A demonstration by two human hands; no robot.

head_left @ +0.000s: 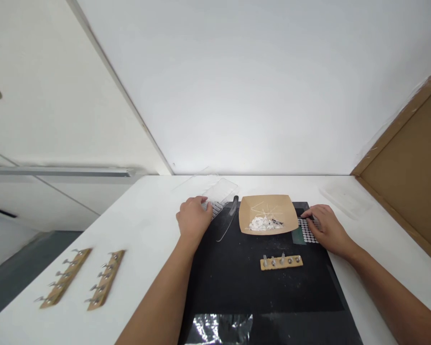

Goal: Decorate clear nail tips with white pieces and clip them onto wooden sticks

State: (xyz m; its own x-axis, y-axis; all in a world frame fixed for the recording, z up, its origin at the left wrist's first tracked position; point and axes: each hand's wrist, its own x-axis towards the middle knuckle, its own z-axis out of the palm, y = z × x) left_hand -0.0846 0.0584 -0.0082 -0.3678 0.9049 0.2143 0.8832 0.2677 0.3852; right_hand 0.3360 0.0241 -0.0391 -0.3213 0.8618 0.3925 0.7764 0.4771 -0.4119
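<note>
My left hand [194,218] is at the near-left end of a clear plastic tray [222,189] that holds a row of small dark pieces. Its thumb and forefinger are apart over the tray's edge. My right hand [325,226] rests at a sheet of white round dots [306,231] on green backing, covering its right side; thumb and forefinger are bent with a small gap between them. Between the hands stands a brown paper tray [249,203] holding white scraps and thin strands. Nearer me, a small wooden strip [280,262] bears several metal and clear pegs.
A black mat [244,282] lies on the white table [147,215], with shiny film [219,328] at its near edge. A dark-handled tool [233,206] lies beside the paper tray. Two wooden strips [66,278] [107,279] with metal screws lie left. A clear lid [345,199] is at right.
</note>
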